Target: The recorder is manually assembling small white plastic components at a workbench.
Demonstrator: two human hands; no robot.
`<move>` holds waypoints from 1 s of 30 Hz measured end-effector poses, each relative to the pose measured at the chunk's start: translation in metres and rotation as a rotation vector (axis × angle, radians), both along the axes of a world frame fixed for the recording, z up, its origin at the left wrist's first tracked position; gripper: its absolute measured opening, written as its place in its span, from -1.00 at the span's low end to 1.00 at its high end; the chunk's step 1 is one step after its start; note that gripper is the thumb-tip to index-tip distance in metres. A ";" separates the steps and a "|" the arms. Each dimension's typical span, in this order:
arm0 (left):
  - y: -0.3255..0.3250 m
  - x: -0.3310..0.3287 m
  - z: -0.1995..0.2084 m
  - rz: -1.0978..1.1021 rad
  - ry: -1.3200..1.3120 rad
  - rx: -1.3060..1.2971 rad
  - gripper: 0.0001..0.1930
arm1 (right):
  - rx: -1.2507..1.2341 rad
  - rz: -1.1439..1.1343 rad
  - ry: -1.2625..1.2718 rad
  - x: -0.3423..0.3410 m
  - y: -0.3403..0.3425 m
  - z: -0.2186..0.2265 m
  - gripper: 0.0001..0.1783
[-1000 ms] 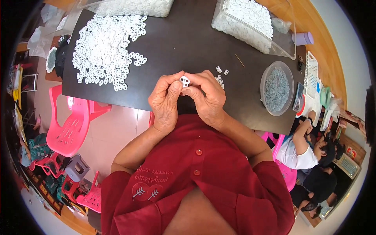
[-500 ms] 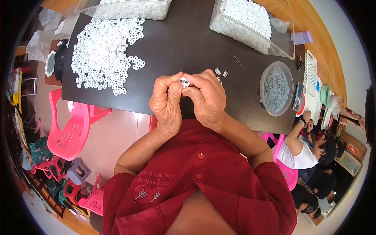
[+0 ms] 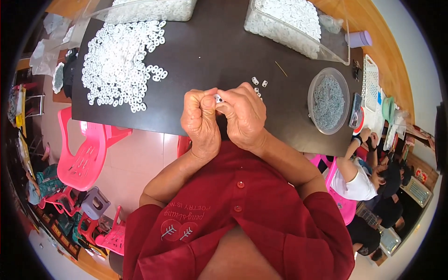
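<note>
Between my two hands, over the near edge of the dark table [image 3: 200,56], is a small white plastic piece [image 3: 219,98] with dark holes. My left hand [image 3: 201,125] pinches it from the left with thumb and forefinger. From the right, the thumb and fingers of my right hand [image 3: 245,119] close on the same piece and cover part of it. A few similar white pieces [image 3: 255,80] lie just beyond my right hand. A large heap of white two-holed pieces [image 3: 116,60] spreads over the table's left side.
Clear bins of white pieces stand at the far left [image 3: 179,10] and far right [image 3: 343,57]. A round tub [image 3: 311,114] holds small grey metal parts. Nearby lie a thin stick [image 3: 281,69] and a phone [image 3: 356,109]. A person [image 3: 352,179] sits at right; a pink chair [image 3: 84,154] stands left.
The white piece has turned in my fingers, with less of its face showing. My right fingers have closed further over it. The view has shifted slightly.
</note>
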State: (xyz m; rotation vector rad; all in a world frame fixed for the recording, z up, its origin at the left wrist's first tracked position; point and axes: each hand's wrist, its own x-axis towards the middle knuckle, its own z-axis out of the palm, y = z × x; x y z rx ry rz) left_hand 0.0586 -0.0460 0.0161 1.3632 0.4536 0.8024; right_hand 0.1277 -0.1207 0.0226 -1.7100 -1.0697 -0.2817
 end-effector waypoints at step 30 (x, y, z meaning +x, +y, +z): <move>0.034 0.104 0.082 -0.160 -0.140 0.440 -0.81 | -0.071 -0.489 0.445 0.090 -0.118 0.022 -0.88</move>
